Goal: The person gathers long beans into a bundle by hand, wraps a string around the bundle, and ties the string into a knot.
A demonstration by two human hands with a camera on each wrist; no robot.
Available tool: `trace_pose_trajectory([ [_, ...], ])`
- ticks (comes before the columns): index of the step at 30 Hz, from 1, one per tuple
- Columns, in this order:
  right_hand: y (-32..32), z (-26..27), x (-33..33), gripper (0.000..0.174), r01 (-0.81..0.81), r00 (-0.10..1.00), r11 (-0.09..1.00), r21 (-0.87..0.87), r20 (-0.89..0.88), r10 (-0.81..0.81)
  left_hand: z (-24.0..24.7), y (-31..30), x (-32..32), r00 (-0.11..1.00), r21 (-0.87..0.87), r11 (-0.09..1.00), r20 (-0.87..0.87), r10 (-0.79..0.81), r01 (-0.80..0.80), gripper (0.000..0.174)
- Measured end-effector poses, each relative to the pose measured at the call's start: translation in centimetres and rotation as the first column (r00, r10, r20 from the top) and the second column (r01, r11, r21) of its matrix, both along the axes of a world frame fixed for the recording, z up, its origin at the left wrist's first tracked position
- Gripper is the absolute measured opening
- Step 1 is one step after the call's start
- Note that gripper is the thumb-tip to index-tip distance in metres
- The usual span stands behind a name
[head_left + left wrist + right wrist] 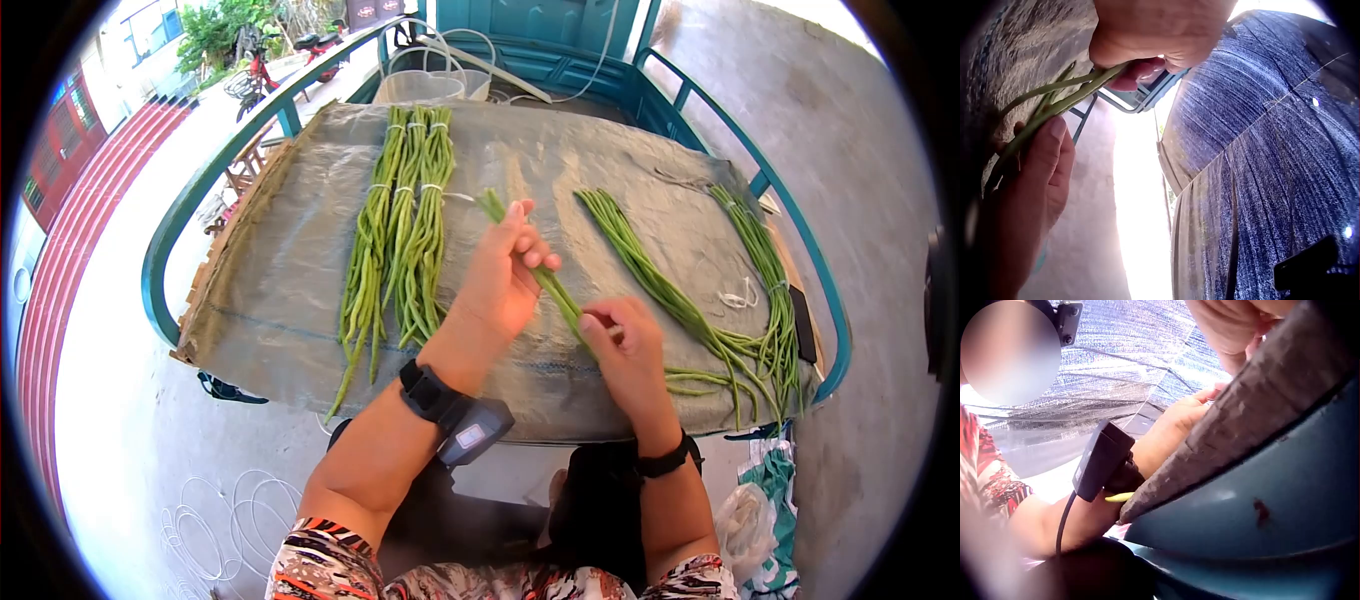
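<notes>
My left hand grips a thin bunch of green long beans over the middle of the sheet, the bean tips poking out beyond its fingers. Lower on the same bunch, the thumb and fingers of my right hand pinch the beans. In the left wrist view the held beans run between both hands. Three bundles of long beans, tied with white bands, lie side by side at the left. To the right rest a loose pile of long beans and another bunch along the edge.
A grey plastic sheet covers the cart bed, with blue-green rails around it. White string and a flat black object lie at the right. Clear plastic buckets stand behind. Plastic bags hang below the right front corner.
</notes>
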State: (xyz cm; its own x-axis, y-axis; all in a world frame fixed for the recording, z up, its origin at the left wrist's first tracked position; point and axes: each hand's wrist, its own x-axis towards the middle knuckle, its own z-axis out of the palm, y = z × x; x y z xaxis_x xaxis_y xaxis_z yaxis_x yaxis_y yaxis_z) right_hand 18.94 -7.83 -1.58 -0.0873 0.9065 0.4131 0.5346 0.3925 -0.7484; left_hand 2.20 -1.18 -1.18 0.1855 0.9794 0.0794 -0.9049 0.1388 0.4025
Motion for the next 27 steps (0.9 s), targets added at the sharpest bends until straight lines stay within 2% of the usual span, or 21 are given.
trace_pose_trajectory([
  [2, 0.3, -0.5, -0.3, 0.023, -0.034, 0.993, 0.990, 0.140, 0.116, 0.017, -0.2, 0.3, -0.3, 1.000, -0.062, 0.998, 0.013, -0.023, 0.024, 0.021],
  [5, -0.8, 1.2, -0.3, 0.028, 0.010, 0.934, 0.990, -0.139, 0.355, 0.040, -0.5, 0.4, -0.2, 0.996, -0.107, 0.994, 0.088, 0.032, -0.023, 0.018],
  [9, -1.2, 1.8, 1.3, 0.028, 0.083, 0.937, 0.993, -0.080, 0.345, -0.051, 0.1, 0.1, 0.2, 0.983, -0.342, 0.922, -0.025, 0.183, -0.180, 0.021],
  [12, -1.5, 5.2, 3.2, 0.026, 0.191, 0.926, 0.960, -0.205, 0.363, -0.107, -1.0, 0.3, -0.4, 0.983, -0.293, 0.939, -0.047, 0.175, -0.181, 0.022],
  [14, -1.1, 6.1, 4.1, 0.025, 0.420, 0.845, 0.894, -0.155, 0.425, -0.324, -1.3, 0.4, -0.4, 0.986, -0.299, 0.940, -0.064, 0.154, -0.166, 0.021],
  [15, -1.0, 6.4, 4.7, 0.024, 0.527, 0.785, 0.841, -0.124, 0.449, -0.426, -1.3, 0.5, -0.5, 0.987, -0.301, 0.940, -0.073, 0.142, -0.158, 0.021],
  [16, -0.5, 5.9, 5.7, 0.023, 0.496, 0.734, 0.861, 0.111, 0.477, -0.484, -1.6, 0.6, -0.6, 0.987, -0.293, 0.944, -0.082, 0.137, -0.155, 0.021],
  [17, 0.3, 4.6, 7.0, 0.023, 0.431, 0.682, 0.837, 0.338, 0.486, -0.547, -1.9, 0.7, -0.8, 0.987, -0.284, 0.947, -0.091, 0.131, -0.152, 0.021],
  [18, 1.1, 3.4, 8.1, 0.023, 0.336, 0.632, 0.768, 0.545, 0.474, -0.613, -2.0, 0.7, -0.8, 0.987, -0.275, 0.950, -0.101, 0.125, -0.148, 0.021],
  [21, 3.1, 0.9, 9.6, 0.022, 0.335, 0.660, 0.790, 0.514, 0.470, -0.586, -1.5, 0.7, -0.4, 0.977, -0.339, 0.926, -0.184, 0.109, -0.167, 0.024],
  [24, 3.6, 0.3, 10.1, 0.021, 0.395, 0.712, 0.877, 0.273, 0.512, -0.480, -0.5, 0.0, -0.2, 0.973, -0.311, 0.940, -0.221, 0.073, -0.141, 0.026],
  [27, 3.7, 0.7, 9.7, 0.020, 0.403, 0.722, 0.898, 0.178, 0.541, -0.431, -0.6, 0.2, -0.2, 0.983, -0.302, 0.949, -0.178, 0.034, -0.088, 0.027],
])
